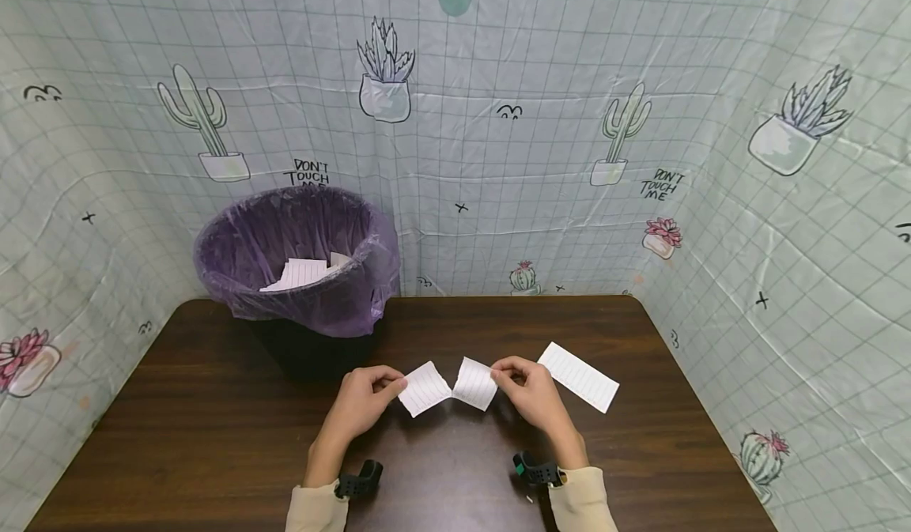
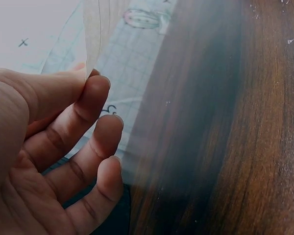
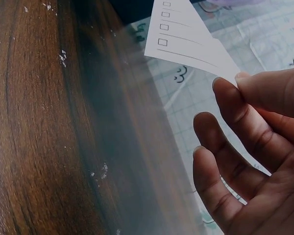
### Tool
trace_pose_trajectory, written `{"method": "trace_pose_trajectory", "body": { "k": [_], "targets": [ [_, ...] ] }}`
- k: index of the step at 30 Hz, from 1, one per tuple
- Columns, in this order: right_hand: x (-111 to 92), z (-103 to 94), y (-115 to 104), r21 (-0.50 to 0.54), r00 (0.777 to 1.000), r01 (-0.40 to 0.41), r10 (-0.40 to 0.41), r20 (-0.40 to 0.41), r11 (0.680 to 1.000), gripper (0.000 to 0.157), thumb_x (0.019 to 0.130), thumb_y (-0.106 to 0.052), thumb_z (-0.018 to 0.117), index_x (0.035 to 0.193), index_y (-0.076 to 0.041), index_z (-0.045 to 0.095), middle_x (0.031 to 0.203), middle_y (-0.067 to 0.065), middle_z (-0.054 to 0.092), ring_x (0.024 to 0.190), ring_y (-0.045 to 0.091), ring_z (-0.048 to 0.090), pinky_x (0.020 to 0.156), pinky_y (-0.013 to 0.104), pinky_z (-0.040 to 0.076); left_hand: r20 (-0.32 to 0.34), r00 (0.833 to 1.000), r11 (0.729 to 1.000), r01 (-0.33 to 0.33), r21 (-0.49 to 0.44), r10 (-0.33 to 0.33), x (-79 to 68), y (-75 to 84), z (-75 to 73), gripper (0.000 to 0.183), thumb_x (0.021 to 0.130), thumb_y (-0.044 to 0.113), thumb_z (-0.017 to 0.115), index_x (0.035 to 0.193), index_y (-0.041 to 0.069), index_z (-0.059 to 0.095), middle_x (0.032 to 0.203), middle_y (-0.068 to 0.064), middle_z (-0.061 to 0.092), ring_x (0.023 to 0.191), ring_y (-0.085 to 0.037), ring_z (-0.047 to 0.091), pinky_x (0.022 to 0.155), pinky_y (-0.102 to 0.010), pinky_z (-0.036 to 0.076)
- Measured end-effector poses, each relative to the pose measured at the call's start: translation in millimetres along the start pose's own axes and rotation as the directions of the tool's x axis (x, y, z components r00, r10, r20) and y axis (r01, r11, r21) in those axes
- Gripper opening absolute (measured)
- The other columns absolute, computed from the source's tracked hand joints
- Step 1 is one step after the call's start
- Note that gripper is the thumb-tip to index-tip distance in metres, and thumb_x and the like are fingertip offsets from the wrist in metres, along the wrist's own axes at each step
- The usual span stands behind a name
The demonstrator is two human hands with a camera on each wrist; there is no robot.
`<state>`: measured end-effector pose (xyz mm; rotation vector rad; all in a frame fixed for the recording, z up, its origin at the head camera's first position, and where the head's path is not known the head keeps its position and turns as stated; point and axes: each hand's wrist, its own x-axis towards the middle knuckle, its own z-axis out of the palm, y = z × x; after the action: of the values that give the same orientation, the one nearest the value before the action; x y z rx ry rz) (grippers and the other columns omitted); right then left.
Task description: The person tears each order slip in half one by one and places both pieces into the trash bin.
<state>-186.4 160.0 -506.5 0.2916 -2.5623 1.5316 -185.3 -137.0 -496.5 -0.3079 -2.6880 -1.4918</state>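
Observation:
My left hand (image 1: 361,399) pinches the outer edge of a lined white piece of paper (image 1: 425,390) between thumb and index finger. Opposite it, my right hand (image 1: 530,394) pinches another lined piece of paper (image 1: 475,384) in the same way. The two pieces have ragged inner edges and meet at one low corner, with a V-shaped gap above. Small printed checkboxes and lines show on the right-hand piece (image 3: 179,36) in the right wrist view. Just beyond my right hand, a lined paper strip (image 1: 582,378) lies flat on the table.
A dark trash bin with a purple liner (image 1: 356,311) stands at the back left, with paper pieces (image 1: 302,273) inside. Patterned cloth (image 1: 463,160) surrounds the brown table (image 1: 199,437) at the back and sides. A tiny white scrap (image 1: 530,499) lies near my right wrist.

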Motion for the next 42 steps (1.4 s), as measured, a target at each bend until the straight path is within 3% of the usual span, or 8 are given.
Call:
{"method": "trace_pose_trajectory", "body": {
  "k": [22,42],
  "targets": [
    [-2,-1.3,4,-0.028,0.999,0.013,-0.014,-0.033,1.000,0.004,0.095,-0.010,0.073,0.095,-0.007,0.076,0.080,0.001,0.070,0.073,0.004,0.059,0.072,0.023,0.051,-0.013,1.000,1.000,-0.023,-0.001,0.023,0.3,-2.0,1.7,0.005,0.092,0.009,0.075,0.091,0.008,0.079,0.079,0.001,0.072,0.065,-0.008,0.051,0.059,-0.022,0.042],
    [0,-10.7,8,-0.033,0.995,-0.012,0.009,-0.096,0.999,0.004,0.094,-0.008,0.073,0.095,-0.006,0.076,0.080,0.003,0.071,0.072,0.002,0.058,0.070,0.022,0.048,-0.028,1.000,0.999,0.005,0.034,-0.004,-0.3,-9.8,-4.5,0.005,0.093,0.012,0.076,0.092,0.008,0.079,0.077,0.002,0.068,0.066,-0.008,0.052,0.060,-0.022,0.042]
  ]
}}
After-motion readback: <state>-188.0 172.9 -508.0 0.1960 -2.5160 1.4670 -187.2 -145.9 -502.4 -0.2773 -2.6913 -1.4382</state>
